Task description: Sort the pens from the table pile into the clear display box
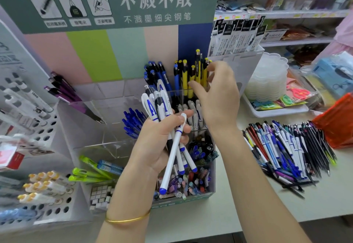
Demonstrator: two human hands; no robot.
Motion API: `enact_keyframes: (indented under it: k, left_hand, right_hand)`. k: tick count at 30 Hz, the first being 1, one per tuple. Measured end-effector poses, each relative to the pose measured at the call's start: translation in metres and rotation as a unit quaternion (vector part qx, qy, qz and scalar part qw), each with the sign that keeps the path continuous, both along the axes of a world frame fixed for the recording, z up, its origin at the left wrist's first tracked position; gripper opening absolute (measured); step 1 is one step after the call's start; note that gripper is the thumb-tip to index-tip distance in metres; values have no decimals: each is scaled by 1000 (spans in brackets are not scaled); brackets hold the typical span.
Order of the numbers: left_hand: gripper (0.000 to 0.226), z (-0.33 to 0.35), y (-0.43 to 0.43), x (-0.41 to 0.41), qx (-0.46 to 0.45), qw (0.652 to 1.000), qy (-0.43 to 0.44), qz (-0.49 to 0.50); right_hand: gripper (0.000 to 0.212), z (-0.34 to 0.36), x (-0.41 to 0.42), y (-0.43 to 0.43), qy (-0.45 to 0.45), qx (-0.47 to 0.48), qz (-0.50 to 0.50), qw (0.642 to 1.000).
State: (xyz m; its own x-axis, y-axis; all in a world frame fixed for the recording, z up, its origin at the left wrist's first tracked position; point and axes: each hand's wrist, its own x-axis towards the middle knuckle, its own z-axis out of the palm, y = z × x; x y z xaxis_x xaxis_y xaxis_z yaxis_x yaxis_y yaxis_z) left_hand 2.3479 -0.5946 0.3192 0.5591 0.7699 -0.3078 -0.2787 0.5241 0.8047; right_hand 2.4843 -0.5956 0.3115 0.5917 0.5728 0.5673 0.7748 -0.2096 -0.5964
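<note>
Left hand (164,143), bangle (128,219) at the wrist, grips a bundle of white-and-blue pens (172,158) before the clear display box (99,107). Right hand (219,97), fingers loosely spread, meets the yellow pens (198,72) in a rear compartment. Pen pile (286,151) lies on the table (248,200) right of the box, bare tabletop between.

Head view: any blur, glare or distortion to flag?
Head view: even light, no hard shadows; left hand, right hand and white pens sharp; pen rack and far shelves soft; wide-angle bends the edges; clear display box shows faint sheen.
</note>
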Motion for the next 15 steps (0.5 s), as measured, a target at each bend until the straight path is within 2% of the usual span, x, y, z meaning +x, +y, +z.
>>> enact_keyframes:
  k: [3, 4, 6, 8, 9, 12, 15]
  left_hand:
    - [49, -2, -1, -1, 7, 1000, -3, -13]
    - [53, -2, -2, -1, 10, 1000, -8, -16]
    - [55, -1, -4, -3, 16, 1000, -12, -19]
    - [55, -2, -5, -5, 19, 1000, -12, -22]
    - [54, -3, -5, -6, 20, 1000, -10, -22]
    - [46, -9, -6, -10, 13, 1000, -8, -18]
    - [29, -12, -11, -13, 9, 1000, -17, -21]
  right_hand:
    - [45, 4, -8, 3, -52, 109, 10, 993]
    - [47, 4, -9, 7, -74, 110, 13, 991]
    - [38, 2, -7, 14, -97, 89, 31, 991]
    - [30, -3, -5, 13, -81, 87, 41, 992]
    - [33, -5, -5, 10, -67, 92, 47, 992]
    - [55, -3, -5, 6, -37, 84, 60, 994]
    - [46, 0, -3, 7, -19, 52, 47, 997]
